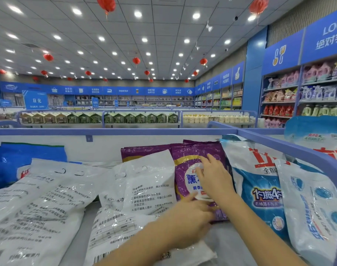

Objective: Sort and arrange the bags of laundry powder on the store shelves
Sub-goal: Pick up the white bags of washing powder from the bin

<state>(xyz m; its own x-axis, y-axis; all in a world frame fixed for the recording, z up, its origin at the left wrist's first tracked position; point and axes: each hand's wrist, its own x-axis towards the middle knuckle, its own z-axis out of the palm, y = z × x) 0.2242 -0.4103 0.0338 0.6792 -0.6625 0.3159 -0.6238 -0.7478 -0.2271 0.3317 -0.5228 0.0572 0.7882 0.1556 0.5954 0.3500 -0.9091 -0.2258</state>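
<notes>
A purple bag of laundry powder [184,166] stands upright in the shelf bin at centre, with a second purple bag [144,151] behind it to the left. My right hand [213,177] lies flat on the front of the purple bag, fingers straight. My left hand [190,217] holds the bag's lower edge, thumb on its front and fingers hidden under it. White bags [142,189] with printed backs lean at its left. Blue-and-white bags [263,191] stand at its right.
A large white bag [39,204] lies at the left, with a blue bag [29,156] behind it. The bin's blue rail [290,148] runs along the back and right side. Low displays and wall shelves of bottles [278,110] stand beyond.
</notes>
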